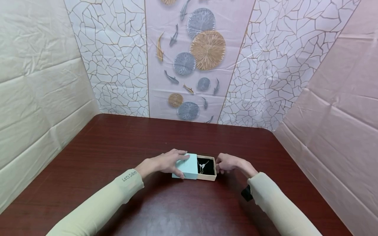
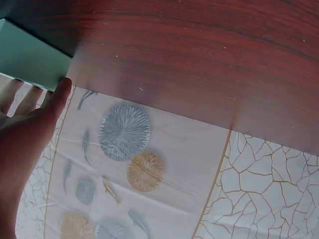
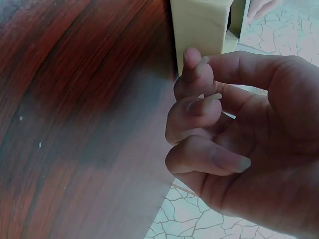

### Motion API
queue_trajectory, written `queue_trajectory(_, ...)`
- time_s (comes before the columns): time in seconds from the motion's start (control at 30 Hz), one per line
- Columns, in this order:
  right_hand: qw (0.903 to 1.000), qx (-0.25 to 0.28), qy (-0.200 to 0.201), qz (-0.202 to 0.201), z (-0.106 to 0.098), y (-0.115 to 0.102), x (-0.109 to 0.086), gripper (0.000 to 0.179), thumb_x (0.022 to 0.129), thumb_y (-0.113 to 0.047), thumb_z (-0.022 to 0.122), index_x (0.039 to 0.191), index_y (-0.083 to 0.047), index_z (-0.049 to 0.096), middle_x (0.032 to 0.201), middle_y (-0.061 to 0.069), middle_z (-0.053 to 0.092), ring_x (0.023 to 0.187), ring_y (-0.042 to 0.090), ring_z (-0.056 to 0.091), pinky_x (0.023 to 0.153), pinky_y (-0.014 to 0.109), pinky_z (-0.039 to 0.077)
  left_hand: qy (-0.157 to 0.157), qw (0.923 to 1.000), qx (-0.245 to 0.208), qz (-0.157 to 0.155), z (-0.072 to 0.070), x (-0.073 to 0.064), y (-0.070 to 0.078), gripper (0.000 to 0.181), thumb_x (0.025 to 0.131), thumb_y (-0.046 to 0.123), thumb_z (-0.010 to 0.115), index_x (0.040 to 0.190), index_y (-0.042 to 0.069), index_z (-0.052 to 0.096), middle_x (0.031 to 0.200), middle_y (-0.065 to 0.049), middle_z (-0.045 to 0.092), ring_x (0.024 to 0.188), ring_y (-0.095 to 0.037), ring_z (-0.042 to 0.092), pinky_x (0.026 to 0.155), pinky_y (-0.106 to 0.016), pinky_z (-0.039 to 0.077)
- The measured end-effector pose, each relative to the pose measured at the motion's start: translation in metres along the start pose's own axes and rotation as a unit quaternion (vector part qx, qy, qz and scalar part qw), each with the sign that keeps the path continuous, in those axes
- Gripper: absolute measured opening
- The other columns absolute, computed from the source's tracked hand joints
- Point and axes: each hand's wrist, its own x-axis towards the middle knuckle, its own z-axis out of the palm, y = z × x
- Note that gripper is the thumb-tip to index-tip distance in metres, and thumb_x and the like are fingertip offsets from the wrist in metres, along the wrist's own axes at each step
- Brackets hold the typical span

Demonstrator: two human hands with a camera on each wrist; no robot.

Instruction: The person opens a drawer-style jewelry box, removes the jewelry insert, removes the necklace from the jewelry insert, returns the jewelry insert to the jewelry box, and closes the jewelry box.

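Observation:
A jewelry box with a pale turquoise sleeve (image 1: 189, 166) lies on the table, its cream drawer (image 1: 206, 177) partly out to the right. Inside the drawer, a silvery necklace (image 1: 202, 166) with a sparkling pendant rests on a black pad (image 1: 210, 169). My left hand (image 1: 171, 162) grips the sleeve from the left, thumb at the near side and fingers across the top toward the far side. At the drawer's right end, my right hand (image 1: 227, 163) has its fingers curled. Its thumb and forefinger pinch together against the end wall (image 3: 202, 25); any pull tab between them is hidden.
The dark red-brown wooden table (image 1: 133, 137) spreads around the box. Patterned cloth (image 1: 189, 65) hangs along its far edge, with pale cloth walls at the left and right. A black band (image 1: 246, 193) shows at my right wrist.

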Motion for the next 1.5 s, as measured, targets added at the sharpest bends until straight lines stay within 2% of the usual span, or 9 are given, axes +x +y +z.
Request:
queue_trajectory(0.47,0.9997,-0.015,-0.006,-0.017,0.003,0.001,-0.001,0.025,0.090,0.005,0.045,0.077,0.000,0.065,0.059,0.005,0.058,0.044,0.010,0.045,0.044,0.020,0.037,0.000,1.0000,-0.008,0.003,0.000,0.001,0.000,0.086,0.076,0.045,0.080,0.148,0.021,0.040,0.159,-0.004,0.029,0.144,-0.025,0.027,0.103,-0.067,0.033)
queue_trajectory(0.7,0.9997,-0.005,-0.013,-0.018,0.004,0.002,0.000,0.025,0.092,0.004,0.043,0.079,0.000,0.063,0.058,0.004,0.055,0.044,0.010,0.044,0.044,0.020,0.037,-0.001,1.0000,-0.005,0.005,0.000,0.001,-0.001,0.086,0.076,0.045,0.079,0.148,0.020,0.040,0.159,-0.004,0.029,0.144,-0.026,0.027,0.103,-0.065,0.033)
queue_trajectory(0.83,0.9998,0.000,-0.021,-0.003,0.000,-0.001,-0.003,0.024,0.095,0.002,0.043,0.085,0.000,0.065,0.061,0.010,0.062,0.045,0.012,0.047,0.046,0.024,0.042,-0.001,0.9999,-0.010,0.007,0.000,0.001,-0.001,0.086,0.076,0.044,0.080,0.148,0.020,0.040,0.159,-0.005,0.029,0.144,-0.025,0.028,0.104,-0.064,0.034)
queue_trajectory(1.0,0.9968,-0.071,0.007,0.038,-0.007,-0.018,-0.007,0.019,0.099,-0.008,0.043,0.097,-0.005,0.062,0.070,0.010,0.068,0.056,0.019,0.060,0.055,0.030,0.045,-0.001,0.9999,-0.009,0.006,0.000,0.001,-0.001,0.086,0.076,0.044,0.080,0.148,0.021,0.040,0.159,-0.005,0.029,0.144,-0.026,0.027,0.103,-0.066,0.033)
queue_trajectory(1.13,0.9880,-0.141,0.057,0.029,-0.005,-0.033,-0.008,0.011,0.099,-0.020,0.052,0.098,-0.009,0.055,0.076,0.004,0.063,0.064,0.018,0.058,0.058,0.031,0.039,0.001,1.0000,-0.004,0.002,0.000,0.001,-0.001,0.085,0.076,0.044,0.079,0.148,0.021,0.040,0.159,-0.005,0.029,0.144,-0.026,0.027,0.103,-0.068,0.032)
queue_trajectory(1.27,0.9786,-0.186,0.084,0.029,0.005,-0.043,-0.009,0.027,0.093,-0.028,0.064,0.108,-0.007,0.059,0.084,0.004,0.061,0.072,0.019,0.058,0.060,0.034,0.042,0.000,1.0000,-0.007,0.001,0.001,0.001,-0.001,0.085,0.077,0.044,0.079,0.148,0.020,0.040,0.159,-0.005,0.029,0.144,-0.027,0.027,0.103,-0.067,0.032)
queue_trajectory(1.37,0.9773,-0.193,0.078,0.040,0.013,-0.046,-0.008,0.025,0.090,-0.029,0.068,0.100,-0.006,0.063,0.077,0.004,0.059,0.068,0.018,0.055,0.057,0.033,0.040,-0.002,1.0000,-0.008,0.003,0.001,0.000,-0.001,0.085,0.077,0.044,0.079,0.148,0.020,0.040,0.159,-0.006,0.029,0.144,-0.027,0.028,0.103,-0.067,0.032)
queue_trajectory(1.43,0.9787,-0.186,0.073,0.044,0.016,-0.047,-0.006,0.020,0.089,-0.026,0.069,0.086,-0.008,0.062,0.067,0.003,0.052,0.059,0.017,0.048,0.053,0.031,0.035,-0.003,1.0000,-0.005,0.005,0.001,0.000,0.000,0.085,0.077,0.044,0.079,0.149,0.020,0.039,0.159,-0.006,0.029,0.144,-0.027,0.028,0.102,-0.067,0.033)
queue_trajectory(1.5,0.9789,-0.184,0.076,0.045,0.018,-0.047,-0.004,0.022,0.090,-0.023,0.069,0.075,-0.011,0.058,0.060,0.002,0.044,0.054,0.016,0.041,0.051,0.030,0.030,-0.003,1.0000,-0.003,0.007,0.000,0.000,0.000,0.084,0.077,0.043,0.079,0.148,0.020,0.040,0.159,-0.006,0.029,0.143,-0.027,0.028,0.102,-0.066,0.034)
